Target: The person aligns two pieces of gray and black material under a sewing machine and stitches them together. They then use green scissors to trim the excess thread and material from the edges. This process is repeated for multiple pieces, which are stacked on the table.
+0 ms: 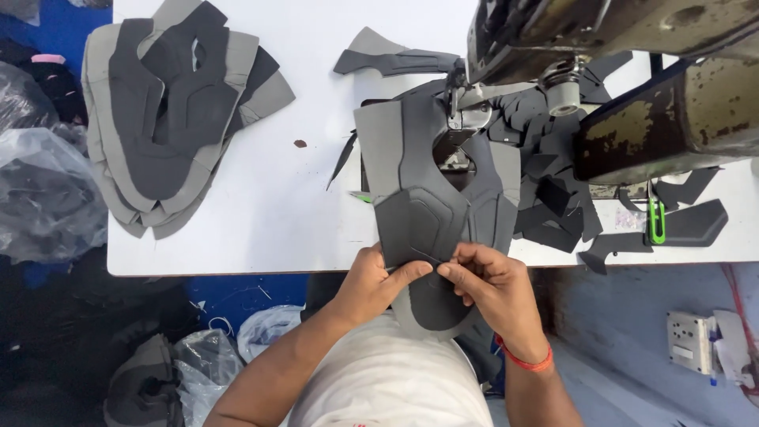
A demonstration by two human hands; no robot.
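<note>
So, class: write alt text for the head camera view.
Left hand and right hand pinch a grey-and-black layered fabric panel at a white table's edge, under a worn sewing machine; stacked matching panels lie left.

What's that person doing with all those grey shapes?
A person at a white table holds a grey and dark cut fabric piece at its near end, left hand and right hand pinching it, with a thin thread between the fingers. The piece's far end lies under the worn sewing machine. A stack of similar pieces sits to the left, and dark scraps lie beside the machine.
</note>
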